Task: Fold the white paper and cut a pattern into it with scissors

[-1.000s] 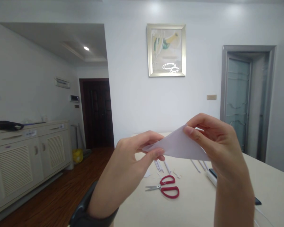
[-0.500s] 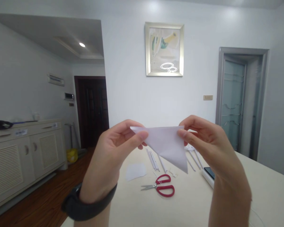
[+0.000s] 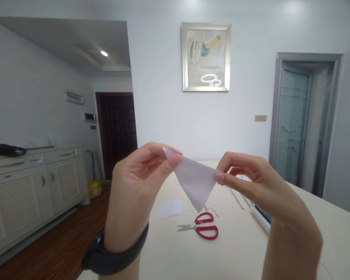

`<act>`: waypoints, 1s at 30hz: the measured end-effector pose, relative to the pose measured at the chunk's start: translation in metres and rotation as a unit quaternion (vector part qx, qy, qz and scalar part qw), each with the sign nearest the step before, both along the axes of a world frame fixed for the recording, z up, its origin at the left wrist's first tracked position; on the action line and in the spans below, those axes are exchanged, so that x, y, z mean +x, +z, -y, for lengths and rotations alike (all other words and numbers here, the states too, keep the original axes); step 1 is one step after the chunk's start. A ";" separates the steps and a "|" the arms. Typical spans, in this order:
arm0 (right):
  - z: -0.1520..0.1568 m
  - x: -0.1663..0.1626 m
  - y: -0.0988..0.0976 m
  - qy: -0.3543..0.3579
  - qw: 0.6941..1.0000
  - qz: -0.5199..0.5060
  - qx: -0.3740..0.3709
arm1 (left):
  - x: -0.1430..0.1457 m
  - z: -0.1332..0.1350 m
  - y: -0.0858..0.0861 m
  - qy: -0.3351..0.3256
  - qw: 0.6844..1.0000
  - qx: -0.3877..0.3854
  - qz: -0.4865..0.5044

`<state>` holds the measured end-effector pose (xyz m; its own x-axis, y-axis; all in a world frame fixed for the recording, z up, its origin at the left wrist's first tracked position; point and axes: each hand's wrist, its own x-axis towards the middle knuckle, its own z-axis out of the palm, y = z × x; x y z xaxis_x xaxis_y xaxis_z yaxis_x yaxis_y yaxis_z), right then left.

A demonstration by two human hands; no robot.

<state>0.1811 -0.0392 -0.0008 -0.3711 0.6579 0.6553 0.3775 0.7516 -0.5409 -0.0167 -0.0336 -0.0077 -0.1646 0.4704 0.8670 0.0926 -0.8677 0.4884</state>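
With left hand [image 3: 134, 182] and right hand [image 3: 251, 175], pinching paper [image 3: 196, 181] between, along an upper edge sloping down rightward (free corner toward scissors [image 3: 195, 226]).

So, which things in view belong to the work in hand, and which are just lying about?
In hand:
- white paper, pinched between left hand and right hand

Probably just lying about, untouched:
- red-handled scissors, though possibly a tool for it
- flat paper piece on the table
- thin white sticks
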 end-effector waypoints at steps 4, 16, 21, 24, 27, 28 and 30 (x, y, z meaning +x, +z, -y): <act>0.003 0.002 0.000 0.006 1.000 0.000 -0.011 | 0.000 0.000 0.000 -0.003 1.000 0.003 0.002; 0.004 0.003 -0.002 0.002 1.000 -0.012 -0.014 | -0.006 0.000 -0.002 -0.021 1.000 0.009 0.005; 0.004 0.004 -0.002 0.006 1.000 -0.008 -0.016 | -0.006 0.001 -0.001 0.012 1.000 0.009 -0.004; 0.003 0.004 -0.003 0.005 1.000 -0.012 -0.016 | -0.003 0.004 -0.002 0.027 0.999 0.020 0.007; 0.002 0.003 -0.003 0.009 1.000 -0.024 -0.015 | 0.002 0.007 -0.003 0.026 0.999 0.031 0.032; 0.002 0.003 -0.003 0.006 1.000 -0.027 -0.013 | 0.004 0.008 -0.004 0.010 0.999 0.025 0.029; 0.002 0.001 -0.003 0.004 1.000 -0.024 -0.006 | 0.007 0.010 -0.004 -0.036 0.999 -0.005 -0.002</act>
